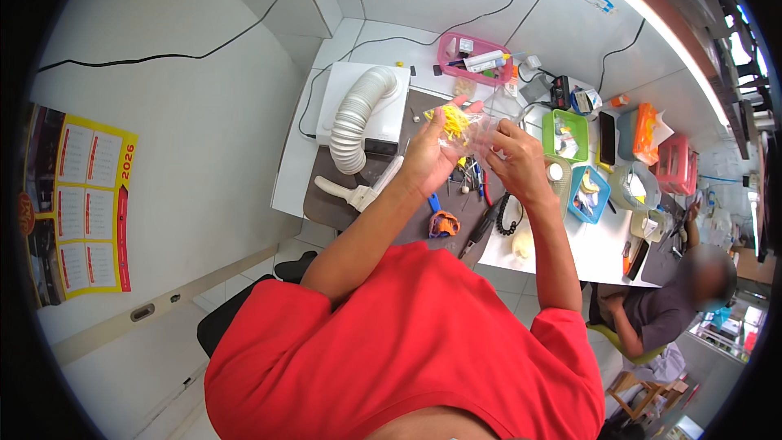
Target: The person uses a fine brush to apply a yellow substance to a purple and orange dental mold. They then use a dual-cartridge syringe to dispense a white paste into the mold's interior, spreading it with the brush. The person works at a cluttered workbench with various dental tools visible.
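Over the workbench I hold up a clear plastic bag (474, 137) with small yellow pieces (453, 122) in it. My left hand (427, 155) is closed round the side where the yellow pieces are bunched. At the other side, the bent fingers of my right hand (518, 156) pinch the clear plastic. What the yellow pieces are is too small to tell. Below the hands, several small hand tools (467, 175) lie on the dark mat (411, 234). Nearer me on that mat is an orange and blue object (443, 223).
Left on the bench stands a white machine (383, 118) with a ribbed hose (358, 110). A pink basket (444, 53) is behind. To the right are a green basket (565, 153), a blue basket (599, 210) and a coiled black cord (507, 218). Another person (652, 318) sits far right.
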The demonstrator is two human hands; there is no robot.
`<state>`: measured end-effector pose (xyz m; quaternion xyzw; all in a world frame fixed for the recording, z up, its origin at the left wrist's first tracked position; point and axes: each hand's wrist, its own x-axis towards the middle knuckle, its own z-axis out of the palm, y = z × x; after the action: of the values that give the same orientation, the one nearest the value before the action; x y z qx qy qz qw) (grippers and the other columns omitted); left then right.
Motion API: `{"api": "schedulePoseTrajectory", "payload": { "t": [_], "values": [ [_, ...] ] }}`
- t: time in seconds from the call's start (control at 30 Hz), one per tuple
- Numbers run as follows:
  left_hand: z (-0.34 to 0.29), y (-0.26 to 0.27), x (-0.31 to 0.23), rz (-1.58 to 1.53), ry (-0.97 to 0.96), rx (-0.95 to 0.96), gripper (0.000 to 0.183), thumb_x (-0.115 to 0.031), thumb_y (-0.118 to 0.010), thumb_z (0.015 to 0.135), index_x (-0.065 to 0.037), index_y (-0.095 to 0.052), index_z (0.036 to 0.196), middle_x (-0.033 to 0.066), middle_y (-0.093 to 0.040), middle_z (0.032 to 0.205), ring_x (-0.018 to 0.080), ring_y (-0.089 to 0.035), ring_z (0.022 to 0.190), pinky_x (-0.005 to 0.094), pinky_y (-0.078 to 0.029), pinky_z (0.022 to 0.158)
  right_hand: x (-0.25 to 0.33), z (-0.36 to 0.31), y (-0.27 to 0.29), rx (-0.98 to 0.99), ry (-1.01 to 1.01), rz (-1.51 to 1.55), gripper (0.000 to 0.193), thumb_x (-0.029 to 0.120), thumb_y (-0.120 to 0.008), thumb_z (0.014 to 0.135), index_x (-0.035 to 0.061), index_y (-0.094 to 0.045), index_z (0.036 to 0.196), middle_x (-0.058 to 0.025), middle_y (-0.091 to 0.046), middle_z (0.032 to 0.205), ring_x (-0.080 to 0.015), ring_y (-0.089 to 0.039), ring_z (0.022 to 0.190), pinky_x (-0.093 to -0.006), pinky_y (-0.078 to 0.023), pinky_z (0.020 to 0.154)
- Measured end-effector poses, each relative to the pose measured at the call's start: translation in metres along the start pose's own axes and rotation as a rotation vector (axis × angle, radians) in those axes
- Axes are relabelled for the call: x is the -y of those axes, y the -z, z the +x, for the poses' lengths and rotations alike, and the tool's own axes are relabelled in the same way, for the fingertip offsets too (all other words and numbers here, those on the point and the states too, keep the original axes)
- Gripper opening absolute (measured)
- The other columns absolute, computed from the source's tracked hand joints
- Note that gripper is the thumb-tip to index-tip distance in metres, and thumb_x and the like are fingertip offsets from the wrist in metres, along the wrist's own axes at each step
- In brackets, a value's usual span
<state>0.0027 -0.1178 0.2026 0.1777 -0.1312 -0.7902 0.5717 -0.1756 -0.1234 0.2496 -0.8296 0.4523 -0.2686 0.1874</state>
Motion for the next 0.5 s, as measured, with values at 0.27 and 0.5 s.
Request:
{"api": "schedulePoseTrajectory", "payload": {
  "t": [0.27, 0.5],
  "values": [
    [0.001, 0.022, 0.025, 0.338, 0.018, -0.149, 0.038, -0.027, -0.053, 0.108, -0.001, -0.055, 0.135, 0.0114, -0.068, 0.12, 0.0155, -0.067, 0.103, 0.0311, -0.055, 0.088, -0.011, -0.024, -0.017, 0.059, -0.138, -0.065, 0.017, 0.015, -0.068, 0.089, 0.0028, -0.059, 0.095, -0.0135, -0.061, 0.09, -0.0366, -0.064, 0.077, -0.0453, -0.052, 0.067],
    [0.034, 0.078, 0.054, 0.468, -0.048, -0.368, 0.028, -0.021, -0.059, 0.105, -0.001, -0.062, 0.124, 0.0055, -0.067, 0.099, 0.0127, -0.067, 0.086, 0.0288, -0.056, 0.077, -0.041, -0.078, -0.024, -0.346, -0.455, -0.002, 0.009, 0.007, -0.067, 0.093, -0.0011, -0.063, 0.095, -0.0153, -0.067, 0.088, -0.0312, -0.069, 0.077, -0.0389, -0.053, 0.068]
  ]
}}
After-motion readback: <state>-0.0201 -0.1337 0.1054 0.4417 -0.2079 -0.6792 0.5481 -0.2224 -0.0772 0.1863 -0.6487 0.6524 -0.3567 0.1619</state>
